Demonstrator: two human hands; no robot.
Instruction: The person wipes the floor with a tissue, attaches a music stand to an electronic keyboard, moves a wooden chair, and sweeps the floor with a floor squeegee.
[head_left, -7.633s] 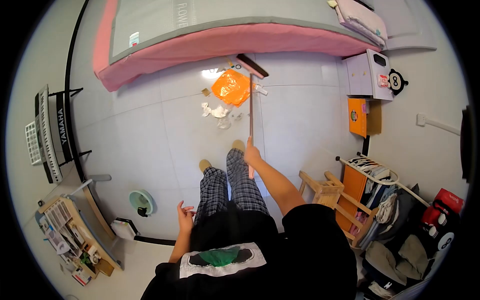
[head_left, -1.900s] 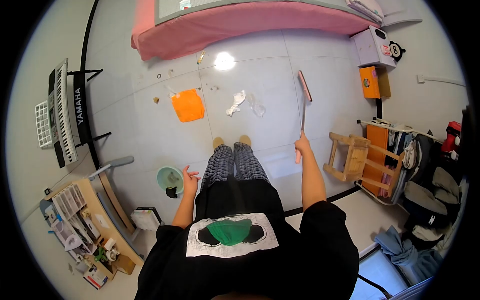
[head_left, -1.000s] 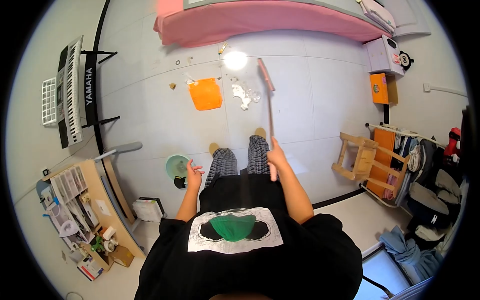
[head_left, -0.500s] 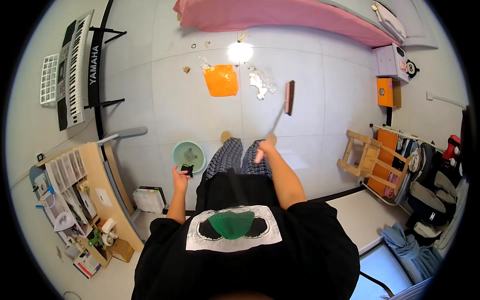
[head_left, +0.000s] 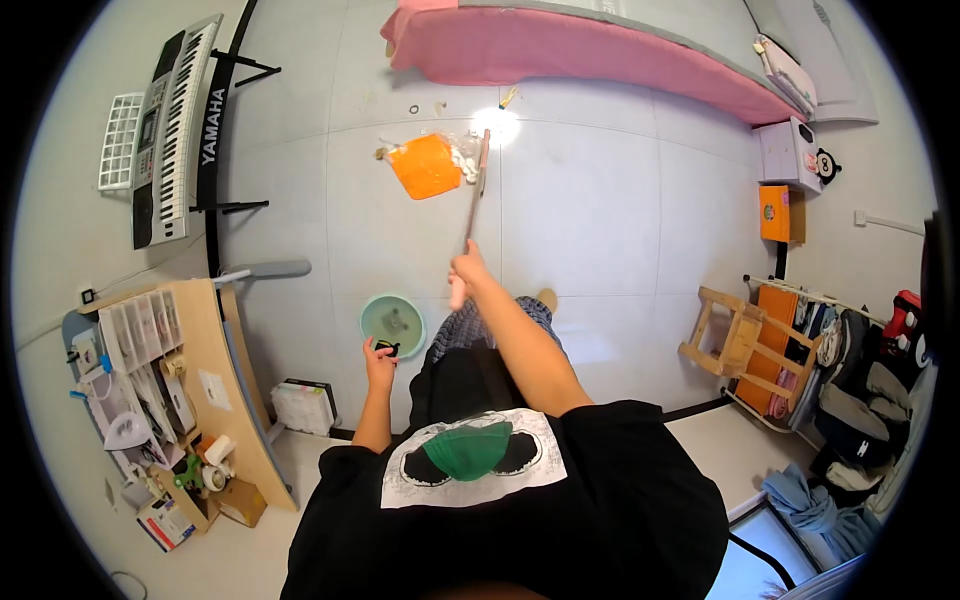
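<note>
My right hand (head_left: 468, 268) is closed round the pink handle of a broom (head_left: 483, 165), whose head rests on the tiled floor at the right side of some crumpled white paper (head_left: 467, 165). That paper touches an orange plastic bag (head_left: 425, 167). A small brown scrap (head_left: 381, 154) lies at the bag's left corner. My left hand (head_left: 379, 360) is held out with its fingers apart and nothing in it, over the near edge of a light green basin (head_left: 392, 322) with a black item on its rim.
Beyond the litter stands a bed with a pink skirt (head_left: 580, 72). A keyboard (head_left: 180, 130) on a stand and a wooden desk (head_left: 225, 380) are at the left. On the right are a wooden stool (head_left: 735, 335), an orange box (head_left: 775, 213) and a clothes rack (head_left: 830, 300).
The broom has swung left from the right of the litter, and the white paper is now against the orange bag. The view has shifted, and my right arm reaches further left.
</note>
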